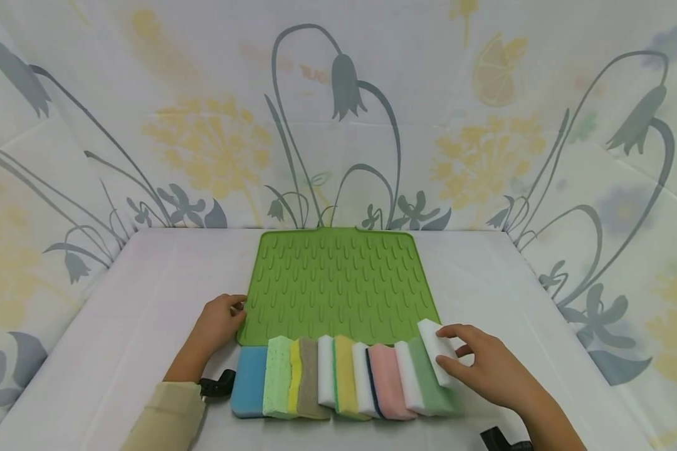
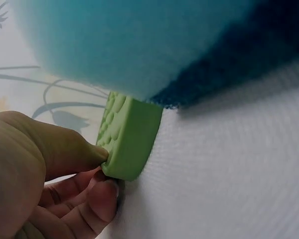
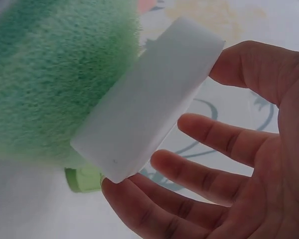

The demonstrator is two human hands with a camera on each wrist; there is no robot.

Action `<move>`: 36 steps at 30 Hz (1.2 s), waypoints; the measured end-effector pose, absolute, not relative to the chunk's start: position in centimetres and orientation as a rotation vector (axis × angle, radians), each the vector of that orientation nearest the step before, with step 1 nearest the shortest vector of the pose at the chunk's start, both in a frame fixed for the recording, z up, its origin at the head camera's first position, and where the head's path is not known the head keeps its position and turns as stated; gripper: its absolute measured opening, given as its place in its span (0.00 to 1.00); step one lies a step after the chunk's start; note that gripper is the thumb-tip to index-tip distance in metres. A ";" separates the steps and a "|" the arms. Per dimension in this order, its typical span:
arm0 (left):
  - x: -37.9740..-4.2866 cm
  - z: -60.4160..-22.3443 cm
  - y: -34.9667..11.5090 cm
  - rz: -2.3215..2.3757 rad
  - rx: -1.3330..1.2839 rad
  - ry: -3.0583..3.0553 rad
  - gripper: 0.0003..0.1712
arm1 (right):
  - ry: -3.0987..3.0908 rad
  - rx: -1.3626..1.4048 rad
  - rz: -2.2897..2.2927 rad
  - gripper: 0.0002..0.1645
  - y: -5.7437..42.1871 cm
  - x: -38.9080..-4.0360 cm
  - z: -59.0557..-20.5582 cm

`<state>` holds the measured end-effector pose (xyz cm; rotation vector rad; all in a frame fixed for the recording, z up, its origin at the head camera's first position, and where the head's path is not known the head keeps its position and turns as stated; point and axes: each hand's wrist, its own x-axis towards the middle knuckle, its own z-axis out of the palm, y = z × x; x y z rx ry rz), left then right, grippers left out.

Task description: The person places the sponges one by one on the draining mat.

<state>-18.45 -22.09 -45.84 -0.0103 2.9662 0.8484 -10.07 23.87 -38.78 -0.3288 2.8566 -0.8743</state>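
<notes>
A green silicone mat (image 1: 338, 282) with raised drop-shaped ridges lies flat on the table. My left hand (image 1: 217, 322) pinches its left edge near the front corner; in the left wrist view the thumb (image 2: 84, 154) presses on the ridged side, with curled fingers below. My right hand (image 1: 479, 360) holds a white sponge block (image 1: 433, 347) by its ends between thumb and fingers, as the right wrist view shows. That block stands tilted against a green sponge (image 1: 431, 382), the last of a row of leaning sponges along the mat's front edge.
The row starts at the left with a blue sponge (image 1: 249, 382), close beside my left wrist. Light green, yellow, grey, white and pink (image 1: 389, 382) sponges follow, overlapping. A white cloth covers the table (image 1: 169, 282); flower-patterned curtains (image 1: 338, 144) surround it at the back and sides.
</notes>
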 end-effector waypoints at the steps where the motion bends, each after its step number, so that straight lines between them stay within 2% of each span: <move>1: -18.4 -45.9 -22.1 0.852 -0.022 2.962 0.24 | 2.860 -0.338 -0.872 0.25 23.8 -10.2 -38.6; 12: -18.2 -45.8 -21.9 0.861 -0.022 2.978 0.21 | 2.899 -0.471 -0.841 0.25 22.4 -12.3 -37.4; 36: -18.1 -46.0 -22.0 0.893 -0.013 3.000 0.21 | 2.935 -0.619 -0.762 0.22 18.1 -17.2 -37.3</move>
